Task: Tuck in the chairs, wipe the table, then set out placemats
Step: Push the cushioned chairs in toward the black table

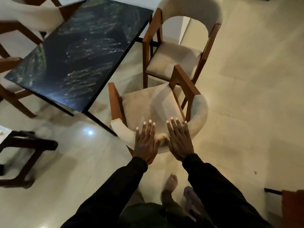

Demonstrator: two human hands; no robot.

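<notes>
**Tucking in the near chair**

My left hand [145, 143] and right hand [179, 142] lie flat, fingers [150, 127] spread, gripping nothing, on the near chair [148, 104] backrest. It sits beside the tabletop [79, 51] corner, untucked. Next: a straight push under.

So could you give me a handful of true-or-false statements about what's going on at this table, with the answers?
1. Both hands, left hand and right hand, lie flat with fingers spread on the curved backrest of the nearest chair. True.
2. The nearest chair is fully tucked under the table. False: its whole seat shows, clear of the table edge.
3. Placemats are laid out on the table. False: the dark marbled top shows none.
4. A second chair stands beyond the nearest one, also pulled out. True.
5. The person wears shoes. False: a bare foot shows on the floor.
</notes>
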